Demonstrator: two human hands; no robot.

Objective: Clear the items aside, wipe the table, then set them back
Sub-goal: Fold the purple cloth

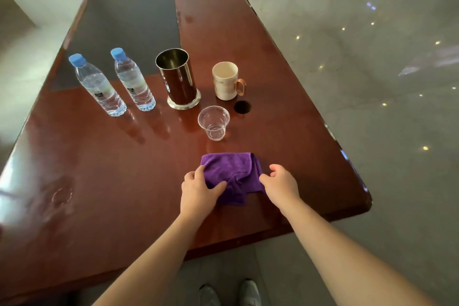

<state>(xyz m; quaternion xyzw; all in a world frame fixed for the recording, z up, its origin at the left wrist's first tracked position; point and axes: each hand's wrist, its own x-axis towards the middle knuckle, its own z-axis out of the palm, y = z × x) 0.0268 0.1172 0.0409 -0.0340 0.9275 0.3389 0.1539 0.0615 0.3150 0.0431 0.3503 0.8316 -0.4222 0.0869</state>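
Fingers (198,174) of left hand (198,191) pinch purple cloth (231,176) | right hand (280,184) fingers curled apart, touching cloth edge | fingertips partly hidden

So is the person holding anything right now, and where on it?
The left hand pinches the purple cloth at its left edge. The right hand touches its right edge, fingers open.

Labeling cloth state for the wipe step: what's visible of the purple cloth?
The purple cloth looks like soft microfiber, loosely folded and rumpled, with an uneven near edge. It lies flat on the glossy red-brown table, near the front edge, just in front of the clear plastic cup. The left hand rests on its left side; the right hand touches its right edge.
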